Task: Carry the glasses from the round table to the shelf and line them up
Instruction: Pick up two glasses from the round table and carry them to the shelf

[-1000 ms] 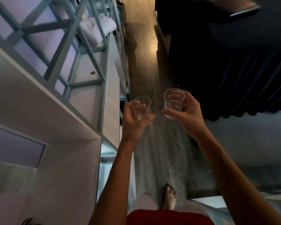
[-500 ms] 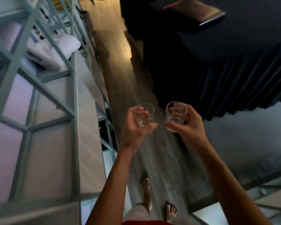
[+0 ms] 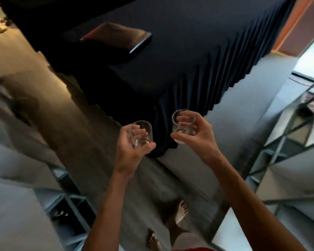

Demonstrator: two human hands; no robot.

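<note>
I carry two clear, empty tumblers at chest height over the floor. My left hand [image 3: 132, 147] grips one glass [image 3: 142, 132] with fingers curled round its side and the thumb under its base. My right hand [image 3: 198, 134] grips the other glass [image 3: 183, 122] the same way, a little higher and to the right. Both glasses stand roughly upright, about a hand's width apart. A pale metal-framed shelf [image 3: 286, 142] rises at the right edge, and another shelf unit [image 3: 69, 201] lies at the lower left.
A table draped in dark pleated cloth [image 3: 198, 60] fills the upper middle, with a dark flat case [image 3: 116, 36] lying on it. A grey wood floor [image 3: 98, 142] runs between table and shelves. My bare feet [image 3: 179, 212] show below.
The view has swung to the right: the left shelf slid out to the frame's edge, the draped table moved to the centre, and a shelf appeared at right. Both hands still hold their glasses.
</note>
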